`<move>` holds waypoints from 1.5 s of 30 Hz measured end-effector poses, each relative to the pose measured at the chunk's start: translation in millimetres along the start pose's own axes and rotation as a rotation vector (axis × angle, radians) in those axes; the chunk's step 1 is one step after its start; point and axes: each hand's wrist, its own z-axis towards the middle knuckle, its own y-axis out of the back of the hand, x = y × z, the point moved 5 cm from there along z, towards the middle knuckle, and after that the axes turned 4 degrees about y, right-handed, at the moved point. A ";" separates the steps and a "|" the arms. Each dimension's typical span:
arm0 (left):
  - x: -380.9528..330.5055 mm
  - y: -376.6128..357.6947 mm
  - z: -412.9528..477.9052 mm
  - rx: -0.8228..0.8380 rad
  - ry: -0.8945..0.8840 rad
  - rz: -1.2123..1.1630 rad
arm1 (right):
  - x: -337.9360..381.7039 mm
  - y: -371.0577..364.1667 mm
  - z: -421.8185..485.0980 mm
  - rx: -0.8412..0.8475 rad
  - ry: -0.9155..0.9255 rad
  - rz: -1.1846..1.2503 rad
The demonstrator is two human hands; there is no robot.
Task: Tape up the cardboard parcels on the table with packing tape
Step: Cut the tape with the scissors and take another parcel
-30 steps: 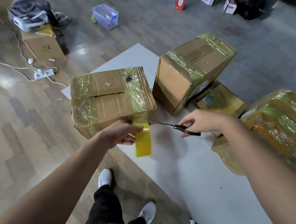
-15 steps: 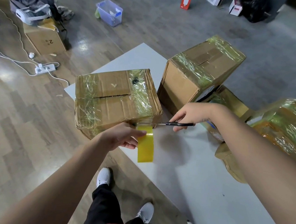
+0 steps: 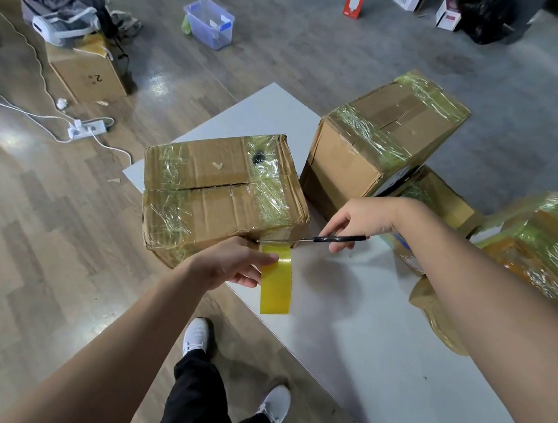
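Nearby, taller parcel (image 3: 381, 146) behind scissors (image 3: 317, 240).

The nearest parcel (image 3: 217, 198) is set at the left corner of the tabletop (image 3: 360, 340), along the near edge. A taller parcel (image 3: 381, 143) is placed just right of it, a flat parcel (image 3: 444, 197) beside that, and a wrapped parcel (image 3: 550, 240) further right. A tape roll (image 3: 275, 286) is held at the near edge, under scissors (image 3: 329, 239).
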 end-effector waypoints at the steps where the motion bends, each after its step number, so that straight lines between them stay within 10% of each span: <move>1: 0.3 0.4 0.9 -0.002 -0.002 -0.004 | -0.1 0.6 0.2 0.000 0.004 0.003; 21: 12.8 -72.5 48.0 0.033 -0.006 0.021 | -110.6 -102.6 -51.3 -0.388 -0.148 0.444; 28: 26.6 -123.8 75.8 0.154 0.041 -0.158 | -157.6 -174.6 -74.3 -0.657 -0.438 0.156; 36: 25.4 -105.8 78.9 -0.282 0.052 0.086 | -152.2 -181.7 -66.6 -0.632 -0.511 0.037; 45: 17.9 -116.3 73.4 -0.330 0.081 0.321 | -129.2 -161.2 -69.8 -0.696 -0.447 0.088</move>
